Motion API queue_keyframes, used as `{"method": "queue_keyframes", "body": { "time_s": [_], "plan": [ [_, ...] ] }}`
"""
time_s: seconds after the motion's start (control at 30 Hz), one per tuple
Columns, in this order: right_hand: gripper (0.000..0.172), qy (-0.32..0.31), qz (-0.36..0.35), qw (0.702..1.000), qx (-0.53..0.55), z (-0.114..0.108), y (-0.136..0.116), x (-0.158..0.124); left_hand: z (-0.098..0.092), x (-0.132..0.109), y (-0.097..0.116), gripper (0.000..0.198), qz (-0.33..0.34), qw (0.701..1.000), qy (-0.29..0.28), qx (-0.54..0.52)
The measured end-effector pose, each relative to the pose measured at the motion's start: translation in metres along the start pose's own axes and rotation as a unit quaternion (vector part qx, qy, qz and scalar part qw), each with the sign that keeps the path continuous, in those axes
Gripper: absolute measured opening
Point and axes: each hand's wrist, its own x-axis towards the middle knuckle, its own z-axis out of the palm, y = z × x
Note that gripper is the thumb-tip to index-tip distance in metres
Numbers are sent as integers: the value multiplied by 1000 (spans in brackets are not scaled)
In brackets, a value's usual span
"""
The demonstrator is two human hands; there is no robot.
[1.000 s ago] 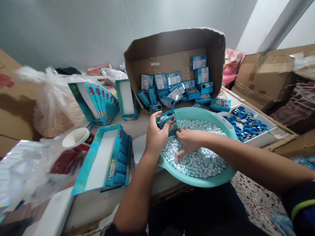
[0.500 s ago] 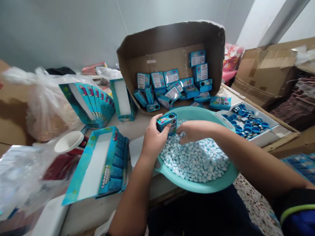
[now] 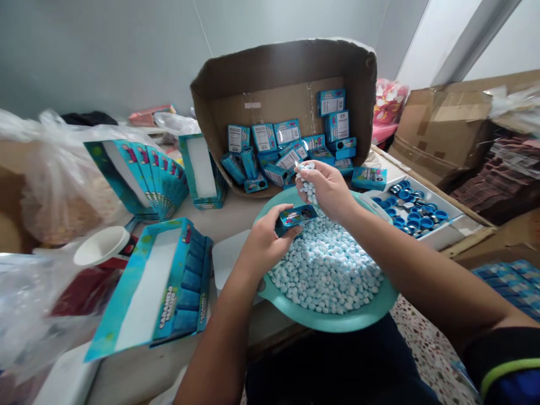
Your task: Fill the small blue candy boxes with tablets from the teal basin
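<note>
My left hand (image 3: pixel 265 242) grips a small turquoise candy box (image 3: pixel 296 219) by its sides, tilted, with a round dark opening showing on it. It is held just above a teal plastic basin (image 3: pixel 333 318) heaped with small pale blue candies (image 3: pixel 324 270). My right hand (image 3: pixel 324 188) is closed around a pinch of these candies, and a short column of them (image 3: pixel 305 183) sticks out from its fingers. That hand is above the basin's far rim, close to the box. The box's opening is partly hidden by my fingers.
Behind the basin stands an open cardboard box (image 3: pixel 278 62) holding several turquoise candy boxes. To the right is a white tray (image 3: pixel 447 236) of blue caps. On the left are turquoise display cartons (image 3: pixel 147 287), a white cup (image 3: pixel 101 246) and a plastic bag (image 3: pixel 54 169).
My right hand has lifted out of the candies and now holds a pinch of them up by the box. My left hand has turned the box and lowered it slightly.
</note>
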Motion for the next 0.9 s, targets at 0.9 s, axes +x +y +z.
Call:
{"method": "queue_keyframes", "body": {
  "time_s": [0.9],
  "plan": [
    [42,-9,26,999,-27,10,17,-11,1,-1,-1,29,74,997,-22,10]
  ]
}}
